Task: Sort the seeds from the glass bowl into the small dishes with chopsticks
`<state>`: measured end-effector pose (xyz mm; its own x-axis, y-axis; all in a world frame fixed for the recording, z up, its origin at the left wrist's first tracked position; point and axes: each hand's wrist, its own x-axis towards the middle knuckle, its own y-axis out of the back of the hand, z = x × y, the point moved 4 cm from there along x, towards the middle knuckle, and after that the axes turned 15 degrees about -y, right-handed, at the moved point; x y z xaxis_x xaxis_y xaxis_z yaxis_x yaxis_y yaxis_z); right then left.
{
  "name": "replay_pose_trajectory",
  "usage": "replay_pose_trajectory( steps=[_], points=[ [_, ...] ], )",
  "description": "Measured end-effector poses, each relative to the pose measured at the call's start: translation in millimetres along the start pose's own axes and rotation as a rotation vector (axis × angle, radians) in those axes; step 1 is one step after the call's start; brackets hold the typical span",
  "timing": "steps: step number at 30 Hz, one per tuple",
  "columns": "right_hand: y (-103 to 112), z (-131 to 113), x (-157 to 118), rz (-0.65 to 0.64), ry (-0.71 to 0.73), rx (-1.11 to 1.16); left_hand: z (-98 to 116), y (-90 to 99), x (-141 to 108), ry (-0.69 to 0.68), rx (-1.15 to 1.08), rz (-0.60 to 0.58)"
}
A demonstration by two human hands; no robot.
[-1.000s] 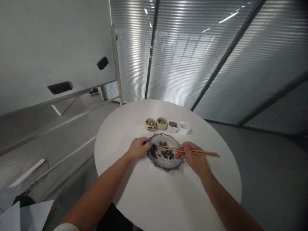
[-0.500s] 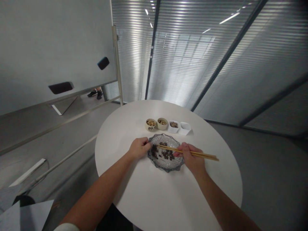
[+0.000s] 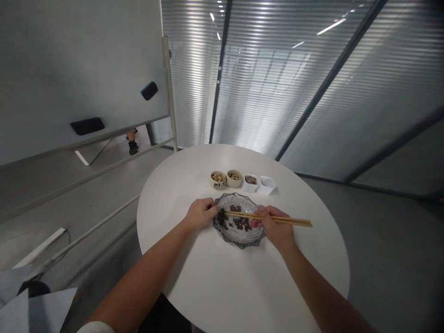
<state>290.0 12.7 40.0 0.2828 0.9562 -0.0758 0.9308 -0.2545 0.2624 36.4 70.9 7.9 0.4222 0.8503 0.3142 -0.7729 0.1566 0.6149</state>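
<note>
A clear glass plate [image 3: 239,243] with a scalloped rim stands on the round white table [image 3: 222,286]. Dark brown bean-like pieces [image 3: 242,224] lie in it, some clustered at its left side. My left hand [image 3: 202,212] grips the plate's left rim between thumb and fingers. My right hand [image 3: 275,226], over the plate's right edge, is closed around a pair of wooden chopsticks [image 3: 291,221]. The chopstick tips reach the dark pieces at the plate's left; whether anything is pinched between them is too small to tell.
Behind the plate stand two cream bowls [image 3: 234,178] of pale brown pieces, a white cup [image 3: 250,183] of small brown bits and another white cup [image 3: 267,185]. A whiteboard [image 3: 83,69] is at the left. A person's foot [image 3: 133,147] shows beneath it.
The chopsticks' back ends have dropped and swung slightly left as my right hand shifted a little. My left hand stays on the rim. The person's feet behind the whiteboard have moved.
</note>
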Motion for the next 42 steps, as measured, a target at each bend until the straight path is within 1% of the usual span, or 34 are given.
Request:
replay_pose_trajectory(
  steps=[2, 4, 5, 9, 11, 12, 14, 17, 22, 25, 27, 29, 32, 34, 38, 42],
  points=[
    [-1.4, -1.8, -2.2, 0.027, 0.027, -0.023, -0.4, -0.1, 0.1, -0.003, 0.001, 0.007],
    [-2.3, -4.6, -6.0, 0.044, 0.110, -0.082, -1.2, -0.6, -0.1, -0.006, 0.001, 0.011],
    [-2.7, -6.8, -8.7, 0.048, 0.181, -0.127, -1.6, -0.8, -0.2, -0.006, 0.002, 0.011],
    [-6.3, -18.2, -23.1, 0.038, 0.539, -0.297, -2.0, -1.1, -0.3, -0.005, 0.002, 0.011],
    [-7.3, -23.2, -28.5, 0.042, 0.640, -0.322, -1.1, -0.7, -0.1, -0.009, 0.003, 0.013],
    [-7.4, -25.0, -29.9, 0.050, 0.655, -0.326, -0.7, -0.4, 0.0, -0.010, 0.004, 0.013],
    [-6.8, -26.6, -30.2, 0.071, 0.637, -0.331, -0.2, 0.1, 0.0, -0.006, 0.007, 0.016],
    [-4.9, -21.1, -25.7, 0.084, 0.520, -0.301, -0.2, 0.5, -0.1, -0.007, 0.010, 0.016],
    [-1.3, 0.4, -14.3, 0.102, 0.246, -0.068, -1.2, 0.1, -0.6, -0.015, -0.003, 0.018],
    [0.1, 7.4, -10.9, 0.117, 0.146, 0.047, -1.2, 0.0, -0.8, -0.011, -0.014, 0.022],
    [-0.5, 7.4, -9.8, 0.077, 0.117, 0.068, -0.7, 0.2, -0.9, -0.003, -0.015, 0.019],
    [-1.2, 4.9, -9.1, 0.006, 0.100, 0.089, 0.1, 0.6, -0.9, 0.002, -0.014, 0.019],
    [0.0, 0.5, -8.4, -0.096, 0.048, 0.182, 0.5, 0.9, -0.8, 0.003, -0.021, 0.022],
    [2.8, -1.9, -8.4, -0.133, 0.013, 0.234, -0.3, 0.4, -0.8, 0.000, -0.024, 0.023],
    [9.8, -5.1, -9.5, -0.128, 0.010, 0.227, -3.7, -1.2, -1.2, -0.009, -0.027, 0.030],
    [12.7, -5.5, -8.6, -0.049, 0.018, 0.226, -5.7, -1.6, -1.6, -0.002, -0.048, 0.035]
  ],
)
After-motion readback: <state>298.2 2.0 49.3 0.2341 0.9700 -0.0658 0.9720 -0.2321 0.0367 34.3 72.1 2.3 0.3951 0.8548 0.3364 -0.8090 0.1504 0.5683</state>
